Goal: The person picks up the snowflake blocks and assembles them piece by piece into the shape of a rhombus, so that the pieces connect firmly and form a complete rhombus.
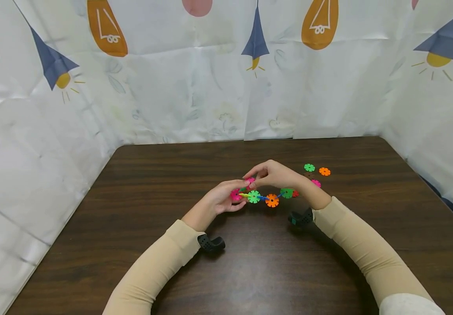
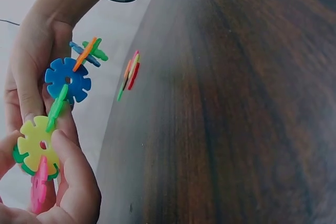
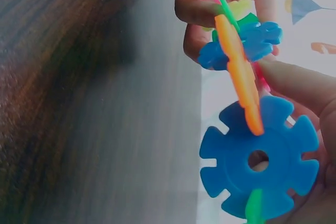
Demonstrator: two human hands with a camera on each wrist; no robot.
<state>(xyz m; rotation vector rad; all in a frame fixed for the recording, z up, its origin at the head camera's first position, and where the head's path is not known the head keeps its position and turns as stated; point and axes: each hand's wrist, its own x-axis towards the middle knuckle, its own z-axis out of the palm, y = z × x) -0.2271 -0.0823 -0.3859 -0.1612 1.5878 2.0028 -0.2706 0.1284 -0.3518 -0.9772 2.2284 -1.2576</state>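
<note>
A chain of slotted plastic snowflake discs (image 1: 272,201) hangs between both hands above the table. My left hand (image 1: 223,197) holds its left end, with a pink disc (image 1: 236,195) at the fingers; in the left wrist view the thumb lies at a yellow disc (image 2: 38,142). My right hand (image 1: 275,174) pinches another pink disc (image 1: 250,180) close to the left fingertips. Farther along, a blue disc (image 3: 236,166) is joined to an orange one (image 3: 239,72), seen edge-on in the right wrist view. A green disc (image 1: 286,193) follows toward the right forearm.
Loose discs lie on the dark wooden table (image 1: 163,175) beyond the right forearm: a green disc (image 1: 309,167), an orange disc (image 1: 324,171) and a pink disc (image 1: 316,183). A patterned white curtain (image 1: 210,87) stands behind the table. Black camera mounts (image 1: 212,243) sit at both wrists.
</note>
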